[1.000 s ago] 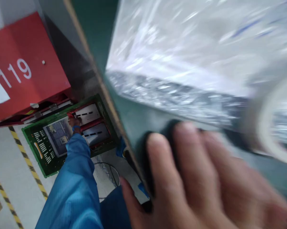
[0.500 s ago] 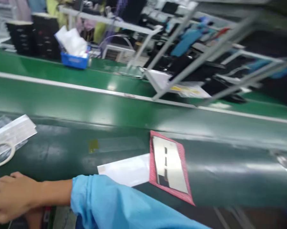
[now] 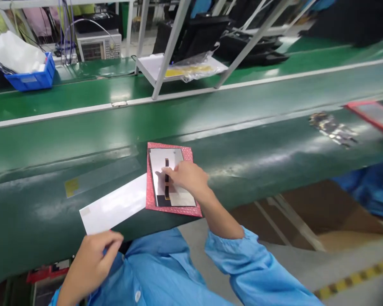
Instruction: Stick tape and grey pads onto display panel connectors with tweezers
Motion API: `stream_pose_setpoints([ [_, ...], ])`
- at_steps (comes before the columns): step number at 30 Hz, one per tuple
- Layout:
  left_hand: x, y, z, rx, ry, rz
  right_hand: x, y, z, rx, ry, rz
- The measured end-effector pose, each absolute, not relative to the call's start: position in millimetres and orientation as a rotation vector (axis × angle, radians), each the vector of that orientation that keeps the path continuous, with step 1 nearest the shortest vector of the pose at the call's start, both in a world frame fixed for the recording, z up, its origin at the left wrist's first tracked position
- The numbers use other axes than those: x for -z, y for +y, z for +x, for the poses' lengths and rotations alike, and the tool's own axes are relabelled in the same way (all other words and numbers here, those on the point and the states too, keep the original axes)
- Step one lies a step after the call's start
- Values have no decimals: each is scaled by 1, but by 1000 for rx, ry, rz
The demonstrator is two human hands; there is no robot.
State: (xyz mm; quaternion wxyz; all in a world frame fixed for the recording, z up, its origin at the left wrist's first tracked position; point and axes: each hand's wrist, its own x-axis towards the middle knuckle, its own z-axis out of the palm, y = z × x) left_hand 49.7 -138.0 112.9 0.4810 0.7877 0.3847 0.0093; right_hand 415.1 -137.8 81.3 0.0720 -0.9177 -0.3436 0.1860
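Observation:
My right hand (image 3: 189, 177) is over a flat panel with a mirror-like face (image 3: 156, 174), its fingertips drawn together at a dark strip (image 3: 167, 191) down the panel's middle. Whether the fingertips grip anything is hidden. Beneath the panel lies a pink bubble-wrap bag (image 3: 150, 199) on the dark green work surface (image 3: 45, 182). A white sheet (image 3: 115, 204) reaches from the bag's left side toward me. At the near edge, my left hand (image 3: 92, 259) is closed with curled fingers, beside the sheet's lower corner; what it may hold cannot be made out.
A clear strip with a yellow tab (image 3: 72, 187) lies left of the bag. Farther right are a blurred metallic item (image 3: 331, 127) and a red-edged piece (image 3: 373, 117). Behind stand a metal-frame shelf (image 3: 170, 55) and a blue bin (image 3: 32, 80) holding white material.
My view has swung right. My right arm, earlier stretched across to the far left near a tape roll, is now back with its hand over the panel. My left hand shows clearly now.

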Motion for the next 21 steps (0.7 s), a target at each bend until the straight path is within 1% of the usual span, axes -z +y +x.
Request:
stream_pose_setpoints([
  [2, -118, -120, 104, -165, 1002, 2052, -68, -144, 420, -653, -1068, -2711],
  [4, -112, -108, 150, -225, 1083, 2170, -60, -147, 420, -691, -1077, -2664],
  [6, -102, -101, 182, -235, 1142, 2239, -57, -150, 422, -695, -1058, -2632],
  [8, -93, -93, 195, -248, 1223, 2289, -57, -154, 425, -681, -1042, -2598],
  [12, -89, -68, 169, -362, 1514, 2340, -60, -157, 429, -627, -1036, -2527],
  [14, -88, -61, 147, -431, 1574, 2362, -59, -153, 427, -573, -1076, -2472],
  [18, -69, -71, 119, -466, 1379, 2450, -51, -150, 417, -337, -1342, -2274],
  [21, -52, -86, 102, -493, 1301, 2437, -34, -180, 412, -279, -1388, -2341],
])
